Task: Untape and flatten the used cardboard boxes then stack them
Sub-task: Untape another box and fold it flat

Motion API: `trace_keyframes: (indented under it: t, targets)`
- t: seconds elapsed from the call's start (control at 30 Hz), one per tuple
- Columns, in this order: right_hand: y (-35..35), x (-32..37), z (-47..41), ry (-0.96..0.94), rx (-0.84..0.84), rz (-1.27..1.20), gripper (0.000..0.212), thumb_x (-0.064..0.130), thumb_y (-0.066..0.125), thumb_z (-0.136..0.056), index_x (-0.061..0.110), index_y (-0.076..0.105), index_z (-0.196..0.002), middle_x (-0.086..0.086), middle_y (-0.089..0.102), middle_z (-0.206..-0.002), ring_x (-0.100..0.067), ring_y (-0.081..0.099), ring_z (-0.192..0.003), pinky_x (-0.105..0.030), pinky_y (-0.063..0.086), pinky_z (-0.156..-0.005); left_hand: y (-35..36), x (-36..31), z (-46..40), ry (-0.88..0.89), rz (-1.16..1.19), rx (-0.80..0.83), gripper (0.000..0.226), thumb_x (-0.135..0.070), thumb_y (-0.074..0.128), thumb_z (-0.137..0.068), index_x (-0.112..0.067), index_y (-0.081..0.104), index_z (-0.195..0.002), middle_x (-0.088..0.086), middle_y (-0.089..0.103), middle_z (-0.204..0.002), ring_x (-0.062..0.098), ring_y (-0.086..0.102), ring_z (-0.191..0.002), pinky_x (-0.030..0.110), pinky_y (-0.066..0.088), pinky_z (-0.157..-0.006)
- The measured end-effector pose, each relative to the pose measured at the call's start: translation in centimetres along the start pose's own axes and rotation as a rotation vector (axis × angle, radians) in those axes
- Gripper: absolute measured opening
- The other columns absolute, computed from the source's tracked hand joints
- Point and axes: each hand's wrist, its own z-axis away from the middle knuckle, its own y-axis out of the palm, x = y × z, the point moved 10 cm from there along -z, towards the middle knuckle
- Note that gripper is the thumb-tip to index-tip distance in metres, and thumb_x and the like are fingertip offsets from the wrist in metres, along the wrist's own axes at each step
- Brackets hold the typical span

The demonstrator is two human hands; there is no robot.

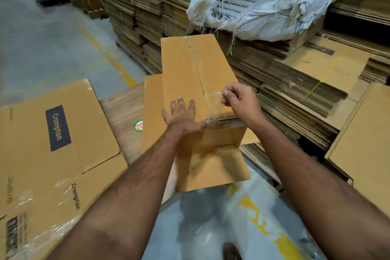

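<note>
**Tape being peeled from upright carton, head view**

Stacks of flattened cardboard point(295, 82) fill the 12 to 3 o'clock sector, bundled in tied layers. A torn white woven sack point(274, 0) lies on top of them at 1 o'clock. Grey concrete floor point(52, 48) with yellow painted lines runs from 9 to 11 o'clock.

At 8 o'clock: large flattened carton printed "Crompton" point(59, 143), with clear tape remnants on its near edge. It lies on a wooden counter point(124, 116), which shows a round green-and-red sticker.

Centre: the brown cardboard box point(190, 74) under work stands on the counter, top flaps closed along a centre seam, near bottom flap hanging loose toward 6 o'clock. A second flat cardboard panel stands just beside it on its 9 o'clock side.

Left hand point(183, 116): fingers straight and spread, palm pressed flat on the box top.

Right hand point(238, 99): fingers curled, pinching a strip of clear tape point(215, 103), which stretches from the fingers down to the near top edge of the box.
</note>
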Motion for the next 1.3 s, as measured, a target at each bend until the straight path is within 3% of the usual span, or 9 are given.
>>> trace_keyframes:
  t: [0.23,0.4,0.5,0.63,0.87,0.97,1.1,1.2,1.3]
  targets:
    - [1.4,0.4,1.4,0.113,0.069,-0.197,0.021,0.007,0.048,-0.102,0.015,0.057,-0.084,-0.004,0.060,-0.071,-0.020,0.067,-0.070,-0.049,0.060,-0.078,0.0,0.2,0.2,0.032,-0.001,0.048,0.098,-0.073,0.044,-0.086,-0.030,-0.010,-0.155,0.009,-0.026,-0.160,0.033,-0.020,-0.147,0.061,-0.007,-0.114]
    - [2.1,0.8,2.9,0.107,0.254,-0.118,0.016,0.009,0.052,-0.101,0.013,0.059,-0.088,-0.007,0.060,-0.068,-0.011,0.059,-0.056,-0.027,0.053,-0.054,-0.2,0.5,-0.1,0.046,0.088,0.165,0.094,-0.053,0.053,-0.088,-0.033,-0.010,-0.155,0.006,-0.029,-0.159,0.029,-0.024,-0.147,0.058,-0.008,-0.116]
    - [3.3,-0.9,4.4,0.199,0.438,-0.128,0.010,0.005,0.053,-0.100,0.006,0.060,-0.094,-0.014,0.062,-0.072,-0.012,0.061,-0.058,-0.017,0.046,-0.049,-0.4,0.6,-0.2,0.006,0.189,0.147,0.084,-0.060,0.044,-0.089,-0.036,-0.002,-0.155,0.002,-0.026,-0.160,0.026,-0.023,-0.147,0.058,-0.010,-0.116]
    - [5.3,-3.6,6.3,0.290,0.610,-0.142,0.012,0.000,0.053,-0.098,0.005,0.063,-0.092,-0.001,0.067,-0.067,-0.008,0.059,-0.059,-0.018,0.046,-0.055,0.1,0.0,0.0,-0.012,0.017,0.005,0.101,-0.087,0.033,-0.077,-0.034,-0.006,-0.155,0.006,-0.022,-0.161,0.030,-0.018,-0.148,0.061,-0.007,-0.113]
    - [5.9,-6.6,7.9,0.324,0.587,-0.258,0.020,0.006,0.052,-0.100,-0.006,0.068,-0.105,-0.009,0.068,-0.088,-0.006,0.062,-0.074,-0.015,0.046,-0.065,-0.5,-0.3,0.4,0.016,-0.142,-0.286,0.106,-0.090,0.036,-0.072,-0.031,0.008,-0.155,0.010,0.002,-0.163,0.033,0.003,-0.149,0.063,0.012,-0.112]
    - [6.1,-7.9,8.2,0.353,0.574,-0.283,0.022,0.009,0.052,-0.099,0.001,0.071,-0.109,-0.010,0.071,-0.097,-0.005,0.062,-0.080,-0.016,0.044,-0.069,-0.5,-0.3,0.1,0.012,-0.151,-0.299,0.107,-0.090,0.037,-0.071,-0.030,0.008,-0.155,0.011,0.004,-0.163,0.034,0.005,-0.149,0.063,0.014,-0.112]
    - [5.9,-10.9,10.3,0.490,0.530,-0.473,0.025,0.008,0.050,-0.098,0.005,0.073,-0.108,-0.015,0.072,-0.111,-0.022,0.065,-0.106,-0.032,0.050,-0.096,-0.4,-0.5,0.2,0.009,-0.170,-0.325,0.109,-0.090,0.036,-0.069,-0.028,0.010,-0.155,0.012,0.007,-0.163,0.035,0.008,-0.148,0.063,0.015,-0.112]
    - [5.6,-13.4,12.2,0.627,0.379,-0.755,0.038,0.003,0.042,-0.100,0.010,0.079,-0.095,-0.014,0.073,-0.108,-0.025,0.066,-0.105,-0.040,0.051,-0.100,-0.3,-0.5,0.4,0.016,-0.188,-0.359,0.109,-0.090,0.035,-0.069,-0.027,0.011,-0.154,0.013,0.009,-0.162,0.035,0.010,-0.148,0.063,0.016,-0.111]
    - [6.2,-14.6,13.9,0.651,0.416,-0.700,0.041,0.004,0.042,-0.100,0.013,0.079,-0.085,-0.008,0.071,-0.117,-0.024,0.063,-0.115,-0.041,0.048,-0.102,-0.4,-0.4,0.3,0.016,-0.199,-0.372,0.108,-0.090,0.035,-0.070,-0.026,0.012,-0.154,0.013,0.010,-0.162,0.035,0.010,-0.148,0.063,0.016,-0.111]
